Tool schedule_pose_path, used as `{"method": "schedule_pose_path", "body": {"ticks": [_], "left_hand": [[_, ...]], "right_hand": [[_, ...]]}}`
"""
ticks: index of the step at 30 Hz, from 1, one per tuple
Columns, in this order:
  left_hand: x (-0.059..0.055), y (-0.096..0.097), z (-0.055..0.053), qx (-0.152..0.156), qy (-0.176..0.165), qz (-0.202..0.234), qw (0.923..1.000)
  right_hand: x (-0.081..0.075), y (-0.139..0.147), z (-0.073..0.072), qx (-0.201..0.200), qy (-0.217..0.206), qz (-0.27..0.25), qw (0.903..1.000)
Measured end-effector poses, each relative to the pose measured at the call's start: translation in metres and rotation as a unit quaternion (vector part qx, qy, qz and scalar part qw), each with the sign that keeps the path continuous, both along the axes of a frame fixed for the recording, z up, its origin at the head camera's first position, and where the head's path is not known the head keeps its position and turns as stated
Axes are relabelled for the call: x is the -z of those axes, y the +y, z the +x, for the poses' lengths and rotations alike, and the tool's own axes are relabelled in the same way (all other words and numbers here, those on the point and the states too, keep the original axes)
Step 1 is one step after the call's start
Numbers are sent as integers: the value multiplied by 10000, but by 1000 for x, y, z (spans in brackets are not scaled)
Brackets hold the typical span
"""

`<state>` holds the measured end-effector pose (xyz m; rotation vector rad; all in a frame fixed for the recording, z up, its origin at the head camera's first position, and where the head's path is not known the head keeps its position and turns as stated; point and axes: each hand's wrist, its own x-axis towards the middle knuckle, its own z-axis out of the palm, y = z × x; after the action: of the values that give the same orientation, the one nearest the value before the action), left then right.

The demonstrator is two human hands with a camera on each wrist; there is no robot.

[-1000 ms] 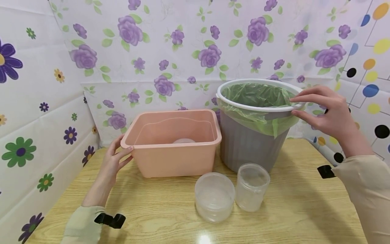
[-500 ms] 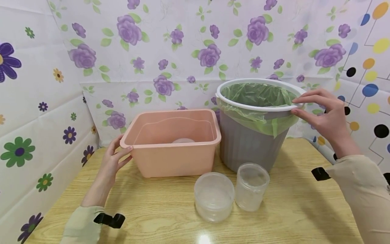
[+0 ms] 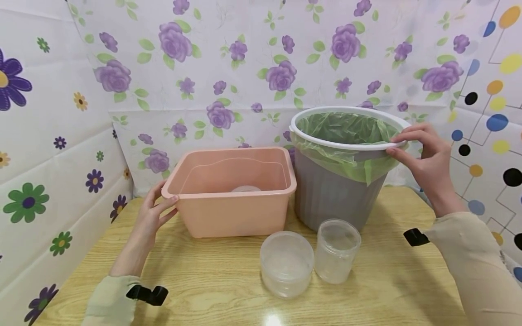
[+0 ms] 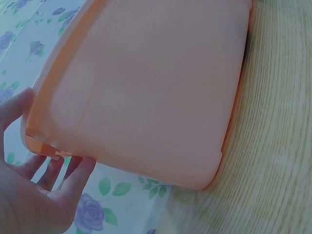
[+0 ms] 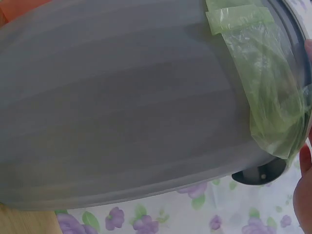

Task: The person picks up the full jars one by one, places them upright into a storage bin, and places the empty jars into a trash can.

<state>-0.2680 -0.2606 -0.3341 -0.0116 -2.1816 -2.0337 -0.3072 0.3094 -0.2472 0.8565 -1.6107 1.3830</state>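
A pink plastic basin [image 3: 232, 215] [image 4: 161, 87] stands on the left half of the table. My left hand [image 3: 148, 217] [image 4: 41, 195] grips its left front corner, thumb on one side of the rim and fingers below it. To its right is a grey trash can [image 3: 334, 199] [image 5: 131, 107], lined with a green bag [image 3: 346, 165] [image 5: 268, 83] folded over the outside under a white ring [image 3: 342, 146]. On the ring's right side, my right hand [image 3: 430, 160] pinches the edge between thumb and fingers; only part of this hand [image 5: 303, 195] enters the right wrist view.
Two clear plastic jars stand in front: a wide one [image 3: 287, 265] and a narrower one [image 3: 337, 253] close beside it. A pale round thing [image 3: 246, 188] shows partly inside the basin. Flowered sheets [image 3: 253, 68] rise behind the wooden table [image 3: 212, 280].
My right wrist and forearm have swung inward to the left, while the fingertips stay on the trash can's ring. The left hand and the basin look unmoved.
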Motion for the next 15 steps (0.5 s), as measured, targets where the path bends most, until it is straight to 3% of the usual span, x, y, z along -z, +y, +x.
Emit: {"method": "schedule_pose_path", "body": {"ticks": [7,15], "left_hand": [[0,-1,0,-19,23,103,9999],[0,0,0,21,-5,27,10000]], "right_hand": [[1,1,-2,611,33,292,9977],[5,-9,-1,246,55,-317,9992]]}}
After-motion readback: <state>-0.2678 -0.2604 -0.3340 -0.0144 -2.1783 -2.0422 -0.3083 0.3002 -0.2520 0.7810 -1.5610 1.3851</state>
